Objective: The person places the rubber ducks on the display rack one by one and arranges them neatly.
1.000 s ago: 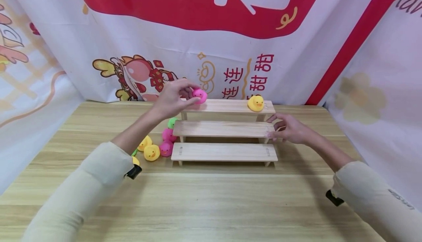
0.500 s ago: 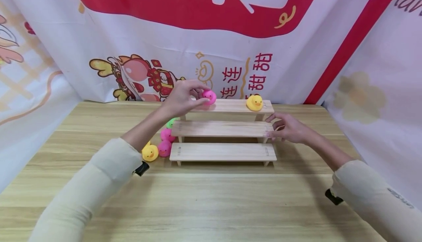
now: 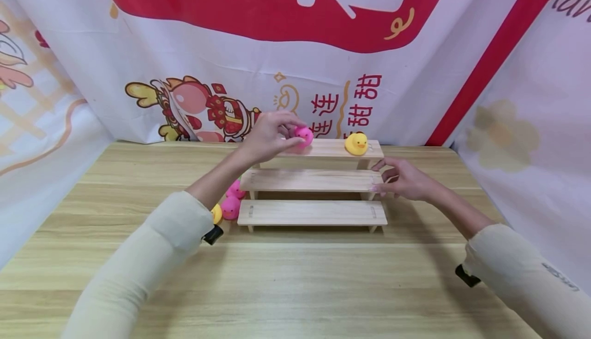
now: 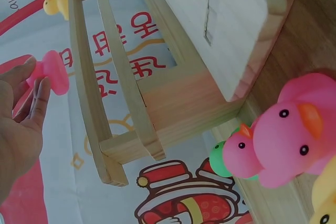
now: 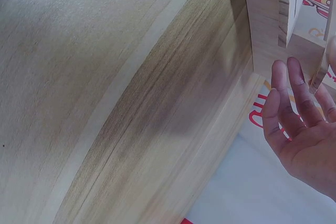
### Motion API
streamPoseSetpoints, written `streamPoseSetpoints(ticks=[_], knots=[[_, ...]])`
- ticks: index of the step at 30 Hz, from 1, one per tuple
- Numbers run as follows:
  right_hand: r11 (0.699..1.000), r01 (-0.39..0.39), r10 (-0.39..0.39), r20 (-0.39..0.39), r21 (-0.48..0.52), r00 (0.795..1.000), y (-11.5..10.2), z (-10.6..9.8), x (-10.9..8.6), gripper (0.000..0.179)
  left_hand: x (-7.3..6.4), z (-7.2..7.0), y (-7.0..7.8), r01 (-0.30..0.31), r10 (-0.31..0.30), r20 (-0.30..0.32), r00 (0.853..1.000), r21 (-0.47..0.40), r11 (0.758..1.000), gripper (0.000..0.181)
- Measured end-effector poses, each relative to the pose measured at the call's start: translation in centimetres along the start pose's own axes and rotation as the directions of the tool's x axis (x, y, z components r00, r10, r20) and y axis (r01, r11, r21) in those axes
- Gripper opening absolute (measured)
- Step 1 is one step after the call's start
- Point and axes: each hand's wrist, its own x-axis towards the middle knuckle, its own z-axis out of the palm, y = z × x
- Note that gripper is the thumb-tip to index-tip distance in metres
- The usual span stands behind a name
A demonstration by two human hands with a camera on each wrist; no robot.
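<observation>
Between thumb and fingers, my left hand pinches a pink rubber duck at the top tier of a three-tier wooden stand. In the left wrist view the held duck shows beside the upper board, base toward it. A yellow rubber duck sits on the right part of that tier. My right hand holds the right end of the middle tier, thumb and a finger at the board's edge. The right wrist view shows its other fingers loosely bent beside the stand.
Left of the stand, pink ducks and a yellow duck stand on the wooden table, partly hidden by the left arm. A green duck is behind them in the left wrist view. A printed cloth hangs behind.
My left hand has carried the pink duck rightward along the top tier, toward the yellow one. The left forearm now covers more of the ducks on the table. My right hand stays at the stand.
</observation>
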Motion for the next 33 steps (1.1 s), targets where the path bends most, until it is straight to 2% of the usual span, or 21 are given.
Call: streamPoseSetpoints(ticks=[13, 20, 33], knots=[[1.0, -0.014, 0.014, 0.0, -0.011, 1.0, 0.0, 0.0, 0.1, 0.049, 0.6, 1.3, 0.1, 0.091, -0.091, 0.036, 0.995, -0.01, 0.996, 0.031], [1.0, -0.009, 0.009, -0.006, -0.009, 1.0, 0.0, 0.0, 0.0, 0.049, 0.7, 2.3, 0.0, 0.11, -0.111, 0.048, 0.993, 0.006, 0.994, 0.031], [1.0, -0.001, 0.001, -0.002, -0.004, 1.0, 0.0, 0.0, 0.0, 0.05, 1.2, 2.9, 0.1, 0.137, -0.136, 0.078, 0.988, -0.002, 0.991, 0.034]])
